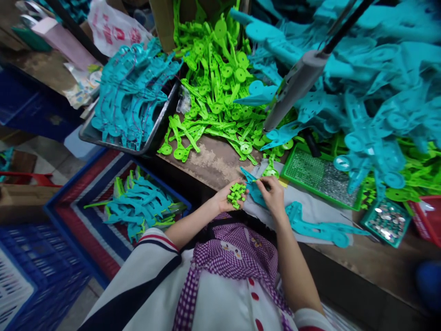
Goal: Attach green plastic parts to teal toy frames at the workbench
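My left hand (230, 196) is cupped around a handful of small bright green plastic pieces (236, 195) at the near edge of the workbench. My right hand (273, 194) pinches one small green piece and presses it onto a long teal plastic part (312, 225). That part lies on a grey cloth (312, 207) in front of me. The two hands are almost touching.
Heaps of green parts (213, 87) and teal parts (379, 92) cover the bench (213, 161). A dark tray of teal parts (131, 101) sits left. A green tray of screws (320, 177) and a small tray of metal discs (386, 222) lie right. A grey hanging tool (292, 87) dangles above. A blue crate (138, 207) stands below left.
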The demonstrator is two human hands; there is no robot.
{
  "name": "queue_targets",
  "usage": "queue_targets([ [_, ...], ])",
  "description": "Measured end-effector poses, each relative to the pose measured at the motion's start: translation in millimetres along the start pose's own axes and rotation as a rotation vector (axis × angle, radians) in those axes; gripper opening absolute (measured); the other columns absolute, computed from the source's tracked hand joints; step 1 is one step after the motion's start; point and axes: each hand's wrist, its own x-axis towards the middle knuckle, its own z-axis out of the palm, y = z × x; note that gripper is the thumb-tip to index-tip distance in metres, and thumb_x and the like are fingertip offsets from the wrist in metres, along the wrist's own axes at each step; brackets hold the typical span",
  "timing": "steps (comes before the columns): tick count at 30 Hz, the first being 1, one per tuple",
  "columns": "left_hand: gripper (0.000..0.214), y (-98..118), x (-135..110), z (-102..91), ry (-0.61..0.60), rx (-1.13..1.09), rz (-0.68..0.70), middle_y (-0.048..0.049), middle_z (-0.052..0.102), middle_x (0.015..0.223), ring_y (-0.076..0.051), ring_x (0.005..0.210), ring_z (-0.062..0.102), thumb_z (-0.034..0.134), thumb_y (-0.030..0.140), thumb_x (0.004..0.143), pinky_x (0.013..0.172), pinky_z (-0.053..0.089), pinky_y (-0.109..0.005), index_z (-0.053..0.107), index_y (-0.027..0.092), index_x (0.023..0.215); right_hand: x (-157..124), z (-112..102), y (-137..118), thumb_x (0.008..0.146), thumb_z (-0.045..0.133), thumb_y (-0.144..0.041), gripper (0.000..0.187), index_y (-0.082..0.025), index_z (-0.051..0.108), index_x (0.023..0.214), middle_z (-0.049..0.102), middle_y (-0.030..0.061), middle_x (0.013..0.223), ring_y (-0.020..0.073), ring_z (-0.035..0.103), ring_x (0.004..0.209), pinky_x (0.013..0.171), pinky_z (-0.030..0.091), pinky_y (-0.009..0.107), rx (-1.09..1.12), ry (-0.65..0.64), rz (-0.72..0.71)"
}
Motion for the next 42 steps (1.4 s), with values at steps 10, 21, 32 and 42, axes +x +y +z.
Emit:
queue_targets([
  [10, 0.041, 1, 3, -0.1, 0.030, 0.016, -0.004, -0.0067, 0.067, 0.074, -0.013, 0.050, 0.058, 0.044, 0.039, 0.103, 0.042, 0.038, -0.020, 0.064, 0.015, 0.077, -5, 4, 2, 0.099, 0.052, -0.047, 0.031, -0.023, 0.070, 0.099, 0.070, 0.0086, 0.097, 0.0234, 0.063, 0.092, 0.083, 0.050, 0.038, -0.203, -0.102, -0.133],
  [21, 0.041, -2, 3, -3.3, 0.026, 0.039, 0.044, -0.0054, 0.066, 0.073, -0.013, 0.050, 0.058, 0.043, 0.041, 0.104, 0.041, 0.039, -0.019, 0.063, 0.016, 0.078, -7, 1, -11, 0.100, 0.049, -0.051, 0.036, -0.023, 0.070, 0.108, 0.068, 0.0093, 0.104, 0.0248, 0.060, 0.100, 0.085, 0.045, 0.037, -0.310, -0.049, -0.063],
  [32, 0.046, 14, -11, 29.0, 0.095, 0.158, 0.233, -0.0030, 0.064, 0.059, -0.014, 0.044, 0.060, 0.041, 0.041, 0.105, 0.039, 0.043, -0.021, 0.063, 0.014, 0.076, 32, 28, -90, 0.097, 0.054, -0.042, 0.026, -0.024, 0.068, 0.086, 0.066, 0.0075, 0.098, 0.0250, 0.060, 0.098, 0.087, 0.044, 0.040, -0.111, -0.144, -0.021],
  [42, 0.039, 49, -14, 38.3, 0.052, 0.159, 0.309, -0.0041, 0.065, 0.070, -0.011, 0.049, 0.058, 0.045, 0.038, 0.103, 0.038, 0.037, -0.017, 0.063, 0.016, 0.076, 6, -24, -70, 0.094, 0.055, -0.048, 0.027, -0.023, 0.059, 0.103, 0.071, 0.0054, 0.094, 0.0188, 0.069, 0.082, 0.077, 0.057, 0.035, 0.417, 0.149, 0.199],
])
